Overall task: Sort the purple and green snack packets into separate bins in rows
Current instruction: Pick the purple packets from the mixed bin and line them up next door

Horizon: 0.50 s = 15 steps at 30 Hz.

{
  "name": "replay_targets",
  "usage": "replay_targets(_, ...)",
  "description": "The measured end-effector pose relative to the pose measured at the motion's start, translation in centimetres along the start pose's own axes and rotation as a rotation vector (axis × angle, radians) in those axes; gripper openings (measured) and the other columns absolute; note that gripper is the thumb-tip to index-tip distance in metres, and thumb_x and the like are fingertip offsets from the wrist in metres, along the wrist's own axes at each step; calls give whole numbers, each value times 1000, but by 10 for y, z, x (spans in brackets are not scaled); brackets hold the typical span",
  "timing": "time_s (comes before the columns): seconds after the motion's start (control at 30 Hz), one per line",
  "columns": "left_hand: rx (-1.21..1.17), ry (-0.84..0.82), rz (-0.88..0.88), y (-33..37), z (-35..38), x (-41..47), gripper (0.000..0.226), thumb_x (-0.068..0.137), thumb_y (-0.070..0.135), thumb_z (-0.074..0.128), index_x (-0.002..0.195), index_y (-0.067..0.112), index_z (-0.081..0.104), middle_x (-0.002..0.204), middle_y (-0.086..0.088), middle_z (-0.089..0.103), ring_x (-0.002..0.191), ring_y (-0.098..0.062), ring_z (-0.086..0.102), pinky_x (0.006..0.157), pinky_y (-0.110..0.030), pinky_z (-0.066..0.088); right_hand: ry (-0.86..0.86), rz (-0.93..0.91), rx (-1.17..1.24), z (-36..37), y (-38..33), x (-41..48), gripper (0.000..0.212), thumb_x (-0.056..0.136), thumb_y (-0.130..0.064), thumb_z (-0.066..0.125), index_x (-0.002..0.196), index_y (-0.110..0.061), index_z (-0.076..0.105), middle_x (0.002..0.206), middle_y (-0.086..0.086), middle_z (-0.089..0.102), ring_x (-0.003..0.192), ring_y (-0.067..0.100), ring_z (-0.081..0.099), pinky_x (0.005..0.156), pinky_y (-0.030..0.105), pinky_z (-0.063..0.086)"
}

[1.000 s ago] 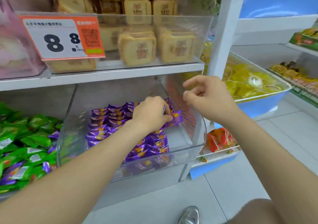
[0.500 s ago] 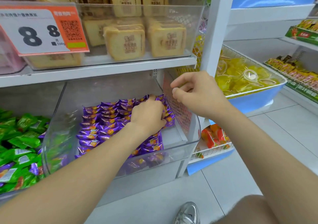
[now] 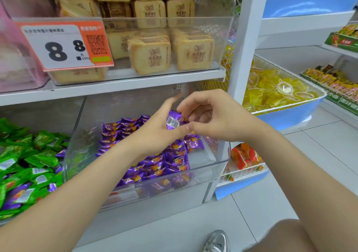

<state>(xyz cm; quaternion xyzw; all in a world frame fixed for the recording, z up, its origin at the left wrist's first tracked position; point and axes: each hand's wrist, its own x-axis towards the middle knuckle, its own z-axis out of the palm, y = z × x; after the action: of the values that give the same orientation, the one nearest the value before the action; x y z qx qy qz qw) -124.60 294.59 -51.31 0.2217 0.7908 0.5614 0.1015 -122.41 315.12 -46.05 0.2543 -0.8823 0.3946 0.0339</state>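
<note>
A clear plastic bin (image 3: 209, 172) on the lower shelf holds rows of purple snack packets (image 3: 155, 166). To its left lies a pile of green packets (image 3: 29, 155) with a few purple ones (image 3: 19, 193) mixed in. Above the clear bin, my left hand (image 3: 155, 133) holds a small stack of purple packets (image 3: 173, 121), barcode side up. My right hand (image 3: 211, 120) meets it from the right and pinches the same stack between thumb and fingers. How many packets are in the stack is hidden by the fingers.
Above the bins, a white shelf (image 3: 116, 87) carries a clear box of toast-shaped snacks (image 3: 151, 56) and an orange price tag (image 3: 65, 44). A white upright post (image 3: 246, 48) stands at right, with blue baskets of yellow jellies (image 3: 271, 89) beyond. My shoe (image 3: 217, 242) is on the tiled floor.
My left hand has lifted off the rows in the bin with purple packets in it. My right hand has closed in from the right and taken hold of the same packets.
</note>
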Motion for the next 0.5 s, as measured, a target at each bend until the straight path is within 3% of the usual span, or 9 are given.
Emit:
replay_targets(0.07,-205,5,-103,-1,3,-6,47,99,41,69,141,37,51,119,1,71,95,-18,70,83,-46,55,-30,-33,35,0,-3,-1,44,75,-6,84,112,-26,74,98,-1,77,89,18,75,77,44,61)
replay_targets(0.13,-425,3,-152,1,5,-9,37,104,35,61,139,26,55,122,-2,71,96,-19,66,75,-41,53,-45,-61,-5,4,-5,-1,51,67,-16,94,112,-27,72,97,-3,77,89,18,74,79,40,61)
replay_targets(0.2,-612,-31,-170,7,8,-9,37,108,33,54,143,20,55,134,-7,68,107,-23,64,76,-41,48,-14,-76,-47,11,-5,1,58,59,-28,103,108,-26,71,91,-7,75,85,15,72,75,29,57)
replay_targets(0.27,-677,-46,-181,16,10,-12,40,110,38,48,144,19,57,144,-13,61,105,-28,57,77,-42,41,30,-97,-113,14,-4,3,56,57,-31,103,102,-26,70,85,-10,72,82,12,69,73,24,54)
replay_targets(0.33,-573,13,-201,22,10,-13,39,108,50,48,136,27,62,139,-11,65,96,-26,54,77,-40,41,66,-91,-136,13,0,4,44,65,-27,97,100,-25,71,85,-10,73,81,10,70,75,27,57)
replay_targets(0.4,-282,152,-174,26,5,-15,31,102,60,53,123,39,63,115,0,73,88,-16,63,83,-38,48,96,-9,-94,9,6,4,31,73,-23,87,101,-23,74,84,-6,76,79,12,73,76,36,61)
replay_targets(0.5,232,231,30,23,-8,-19,24,92,54,71,114,46,65,89,15,60,80,3,57,78,-21,42,74,89,-79,2,13,3,13,83,-25,77,96,-24,76,78,-3,77,73,13,74,73,38,63)
